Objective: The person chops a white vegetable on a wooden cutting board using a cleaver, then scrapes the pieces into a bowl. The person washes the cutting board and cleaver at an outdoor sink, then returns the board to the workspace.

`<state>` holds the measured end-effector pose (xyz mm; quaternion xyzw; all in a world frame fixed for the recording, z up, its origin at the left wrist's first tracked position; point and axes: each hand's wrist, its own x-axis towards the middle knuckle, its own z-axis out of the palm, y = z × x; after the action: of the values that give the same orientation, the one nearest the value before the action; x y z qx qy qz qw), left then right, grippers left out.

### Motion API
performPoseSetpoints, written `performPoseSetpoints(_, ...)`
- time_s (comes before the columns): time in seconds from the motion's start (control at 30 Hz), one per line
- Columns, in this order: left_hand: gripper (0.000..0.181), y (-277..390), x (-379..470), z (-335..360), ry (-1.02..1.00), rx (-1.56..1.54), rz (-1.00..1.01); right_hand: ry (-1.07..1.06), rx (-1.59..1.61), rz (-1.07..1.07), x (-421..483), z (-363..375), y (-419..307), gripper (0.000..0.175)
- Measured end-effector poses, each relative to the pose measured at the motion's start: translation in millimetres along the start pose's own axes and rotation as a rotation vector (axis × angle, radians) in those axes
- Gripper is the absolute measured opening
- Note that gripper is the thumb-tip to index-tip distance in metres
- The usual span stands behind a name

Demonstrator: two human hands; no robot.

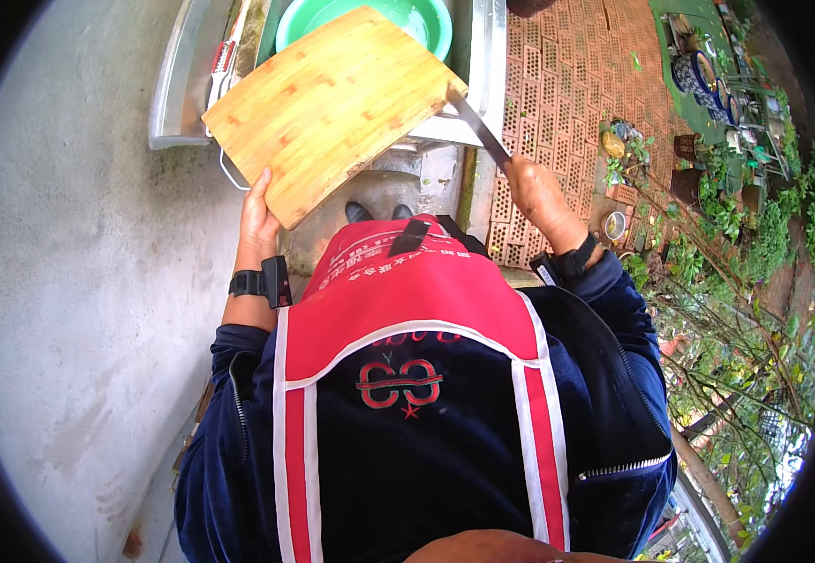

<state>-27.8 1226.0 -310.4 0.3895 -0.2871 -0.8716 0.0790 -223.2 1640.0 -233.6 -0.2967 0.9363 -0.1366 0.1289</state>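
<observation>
My left hand (260, 214) grips the near left corner of a rectangular wooden cutting board (337, 112), thumb on its top face. The board is held at a slant over the near side of a green plastic basin (438, 21). In my right hand (540, 193) is a knife (481, 132), its handle hidden by my fingers. Its dark blade points forward and left, and the tip end meets or overlaps the board's right corner; contact is hard to tell. The basin holds liquid, partly covered by the board.
The basin stands in a metal sink (486, 49). A red and white handled tool (222, 60) lies on its left side. A grey wall (91, 232) rises at left. Perforated bricks (552, 77) pave the right, with a small metal bowl (615, 225) and plants (724, 260) farther out.
</observation>
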Motion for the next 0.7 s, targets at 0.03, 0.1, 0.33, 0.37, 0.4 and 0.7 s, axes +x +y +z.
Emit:
performPoseSetpoints(0.03, 0.053, -0.2, 0.1, -0.4, 0.006, 0.006, 0.005, -0.004, -0.039, 0.049, 2.9, -3.3, 0.4, 0.016)
performPoseSetpoints(0.1, 0.053, -0.2, 0.7, -0.9, 0.0, 0.007, 0.02, 0.017, -0.078, 0.109, 10.3, -7.5, 0.6, 0.014)
performPoseSetpoints(0.33, 0.055, -0.6, 2.2, -3.7, -0.009, 0.011, 0.002, -0.043, 0.005, -0.07, 4.0, 2.7, -14.5, 0.014)
performPoseSetpoints(0.37, 0.054, -0.7, 2.8, -4.6, -0.025, -0.011, 0.0, 0.001, 0.05, -0.108, 4.3, 2.2, -14.2, 0.016)
performPoseSetpoints(0.4, 0.054, -0.6, 3.6, -5.6, -0.01, 0.001, 0.01, -0.012, 0.02, -0.006, 9.8, -1.5, -10.2, 0.018)
performPoseSetpoints(0.7, 0.058, -3.0, 6.6, -10.6, -0.039, 0.03, 0.025, -0.111, 0.038, -0.167, -6.2, 6.0, -38.5, 0.011)
